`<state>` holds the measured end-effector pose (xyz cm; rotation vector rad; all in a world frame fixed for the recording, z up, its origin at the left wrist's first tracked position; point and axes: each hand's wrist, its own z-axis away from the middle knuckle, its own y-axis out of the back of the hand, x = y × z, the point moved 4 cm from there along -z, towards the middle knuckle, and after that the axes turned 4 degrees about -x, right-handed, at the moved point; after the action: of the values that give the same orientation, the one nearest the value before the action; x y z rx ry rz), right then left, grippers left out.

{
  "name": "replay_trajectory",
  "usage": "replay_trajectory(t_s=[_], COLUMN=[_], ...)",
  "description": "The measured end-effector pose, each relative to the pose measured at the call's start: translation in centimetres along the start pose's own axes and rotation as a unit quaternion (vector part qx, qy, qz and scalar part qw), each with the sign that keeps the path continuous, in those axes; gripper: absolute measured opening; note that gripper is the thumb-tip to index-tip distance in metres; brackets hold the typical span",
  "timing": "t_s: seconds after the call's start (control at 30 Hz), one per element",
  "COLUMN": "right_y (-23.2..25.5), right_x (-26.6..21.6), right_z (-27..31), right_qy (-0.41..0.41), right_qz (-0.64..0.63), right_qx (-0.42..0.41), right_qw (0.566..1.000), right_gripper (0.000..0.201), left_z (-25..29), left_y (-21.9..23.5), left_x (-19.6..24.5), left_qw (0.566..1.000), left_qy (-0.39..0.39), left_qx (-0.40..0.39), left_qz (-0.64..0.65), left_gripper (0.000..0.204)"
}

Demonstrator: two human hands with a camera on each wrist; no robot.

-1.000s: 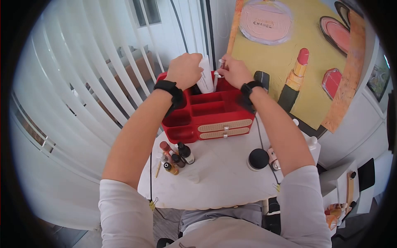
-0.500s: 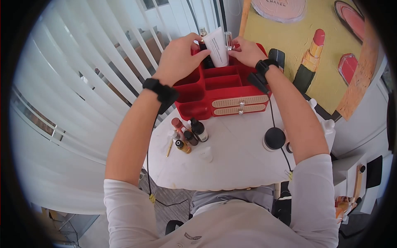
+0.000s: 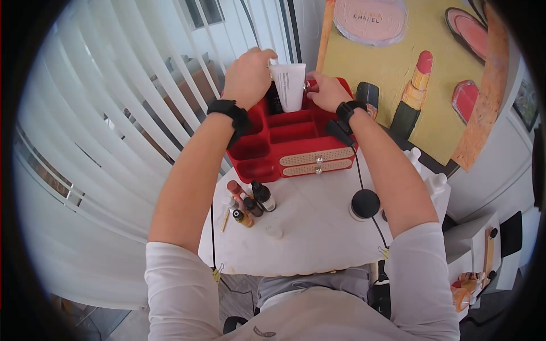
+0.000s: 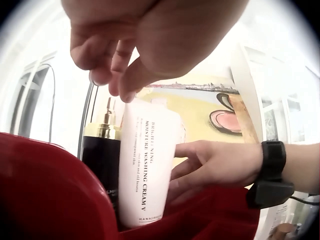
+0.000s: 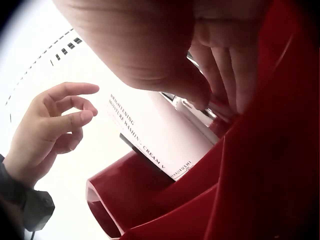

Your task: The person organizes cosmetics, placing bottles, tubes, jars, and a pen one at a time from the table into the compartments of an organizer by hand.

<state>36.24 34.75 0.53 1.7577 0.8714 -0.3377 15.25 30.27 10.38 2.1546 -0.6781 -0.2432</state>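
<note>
A white cream tube [image 3: 288, 85] stands upright in a back compartment of the red organizer [image 3: 257, 170], beside a black bottle with a gold pump [image 4: 102, 150]. My left hand [image 3: 250, 73] hovers at the tube's [image 4: 149, 160] top end. Its fingertips [image 4: 102, 75] are loosely curled and, in the right wrist view, stand apart from the tube [image 5: 155, 130]. My right hand [image 3: 324, 91] reaches into the organizer just right of the tube. Its fingers [image 5: 225, 75] pinch a slim glossy bottle [image 5: 197, 107] that is mostly hidden.
Several small bottles [image 3: 250, 204] stand on the white table [image 3: 313, 238] at front left, and a black-lidded jar [image 3: 364, 203] at right. A large cosmetics painting [image 3: 409, 74] leans behind the organizer. Vertical blinds [image 3: 114, 113] fill the left. White bottles [image 3: 435, 182] sit at the table's right edge.
My left hand gripped the white tube a second ago; now the tube stands in the organizer and the fingers are off it. The right hand stays at the back compartment.
</note>
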Motion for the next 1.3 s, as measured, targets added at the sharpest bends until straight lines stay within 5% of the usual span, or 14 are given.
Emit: replay_trajectory(t_s=[0.17, 0.27, 0.37, 0.5, 0.63, 0.73, 0.83, 1.03, 1.17, 1.3], right_y=[-0.2, 1.4, 1.2, -6.2, -11.8, -11.5, -9.1, 2.2, 10.4, 13.2], right_x=[0.8, -1.6, -7.2, -10.7, -10.7, -10.6, -10.1, -9.0, -7.9, -4.2], right_z=[0.7, 2.9, 8.7, 14.2, 16.1, 16.6, 17.3, 17.8, 14.7, 8.6], right_qy=[0.028, 0.076, 0.096, 0.17, 0.184, 0.157, 0.106, 0.075, 0.017, 0.061], right_qz=[-0.048, 0.022, -0.098, -0.145, -0.109, -0.046, 0.019, -0.158, -0.25, -0.143], right_qx=[-0.03, 0.158, 0.151, -0.085, -0.141, -0.124, -0.106, -0.006, 0.149, 0.24], right_qw=[0.998, 0.984, 0.979, 0.971, 0.967, 0.979, 0.988, 0.985, 0.957, 0.958], right_gripper=[0.06, 0.051, 0.039, 0.036, 0.037, 0.029, 0.021, 0.018, 0.023, 0.024], left_z=[3.0, 7.2, 13.1, 20.9, 25.2, 27.2, 26.6, 20.5, 14.1, 6.7], left_y=[2.9, 5.6, 7.5, 8.0, 5.9, 2.7, 2.0, 5.5, 8.4, 5.7], left_x=[-0.3, 0.7, 1.7, 3.1, 5.6, 5.9, 6.3, 5.9, 6.5, 6.4], left_qw=[0.995, 0.99, 0.97, 0.919, 0.927, 0.935, 0.934, 0.883, 0.943, 0.969], left_qy=[-0.042, -0.088, -0.052, 0.001, -0.012, -0.016, -0.042, 0.045, -0.039, -0.075], left_qx=[0.079, 0.013, -0.102, -0.275, -0.283, -0.265, -0.244, -0.256, -0.063, 0.01], left_qz=[0.039, 0.107, 0.216, 0.284, 0.246, 0.233, 0.256, 0.391, 0.324, 0.236], left_gripper=[0.025, 0.013, 0.015, 0.031, 0.03, 0.022, 0.015, 0.012, 0.013, 0.02])
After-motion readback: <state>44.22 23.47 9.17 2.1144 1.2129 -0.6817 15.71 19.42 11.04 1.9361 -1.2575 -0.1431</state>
